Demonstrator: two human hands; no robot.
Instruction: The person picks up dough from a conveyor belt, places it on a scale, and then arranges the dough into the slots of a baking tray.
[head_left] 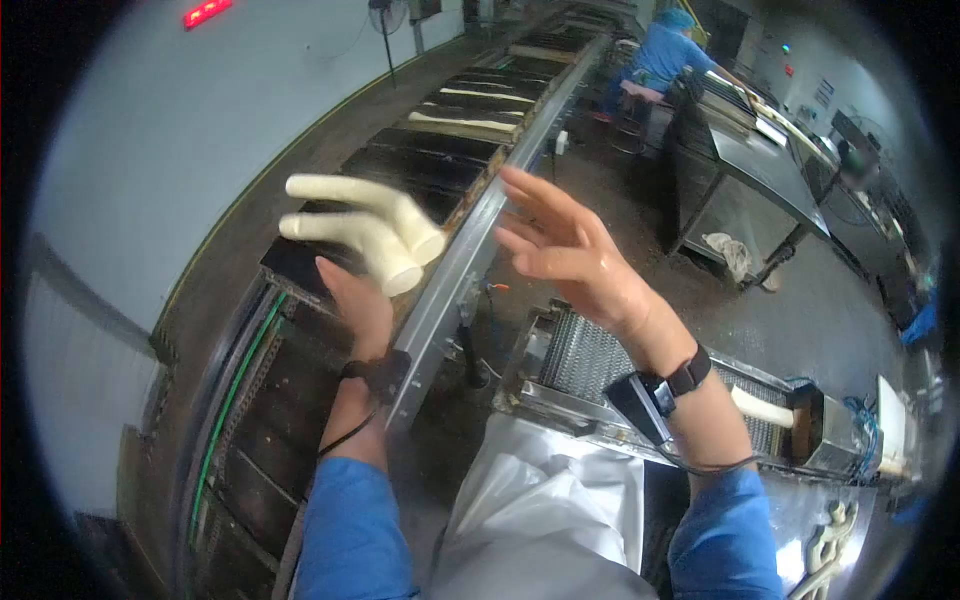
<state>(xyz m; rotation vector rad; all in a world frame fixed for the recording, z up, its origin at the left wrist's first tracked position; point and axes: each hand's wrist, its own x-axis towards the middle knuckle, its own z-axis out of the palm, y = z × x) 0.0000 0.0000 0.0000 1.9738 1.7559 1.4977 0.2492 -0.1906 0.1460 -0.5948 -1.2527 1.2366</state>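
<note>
Two thick, cream-coloured curved pieces like bent dough rolls (355,225) lie side by side above the dark trays of a conveyor (425,150), a little blurred. My left hand (360,305) is under and against their near ends, its thumb stretched up and its other fingers hidden behind them. To their right my right hand (570,240) is raised over the conveyor's metal side rail (460,260), open, fingers apart, holding nothing. Each wrist wears a dark strap, with a small device on the right one.
Long thin cream strips (465,122) lie on trays farther up the conveyor. A metal mesh belt (590,355) is at my right, with a cream roll (765,408) on it. More twisted pieces (830,540) lie lower right. A co-worker (655,65) stands beside a steel table (760,160).
</note>
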